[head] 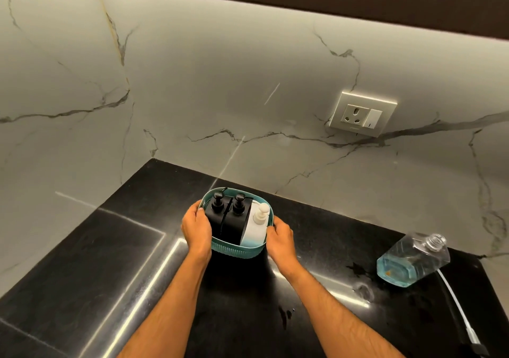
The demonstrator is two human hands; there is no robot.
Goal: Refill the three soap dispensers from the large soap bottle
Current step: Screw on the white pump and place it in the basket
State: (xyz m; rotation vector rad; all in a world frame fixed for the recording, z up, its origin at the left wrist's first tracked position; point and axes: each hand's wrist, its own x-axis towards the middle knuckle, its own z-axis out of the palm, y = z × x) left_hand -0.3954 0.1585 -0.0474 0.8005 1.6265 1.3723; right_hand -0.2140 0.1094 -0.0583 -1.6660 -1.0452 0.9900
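Uncapped soap bottle (413, 261) beside basket (237, 250)

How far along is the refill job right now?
Looks near the end: the three dispensers sit capped in the teal basket, and the large soap bottle stands uncapped, mostly drained. Both hands, left and right, grip the basket. Fill levels can't be seen. Left: recapping the bottle.

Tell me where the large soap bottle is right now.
In the head view, the large soap bottle sits uncapped on the black counter at the far right, below the wall socket and apart from the teal basket.
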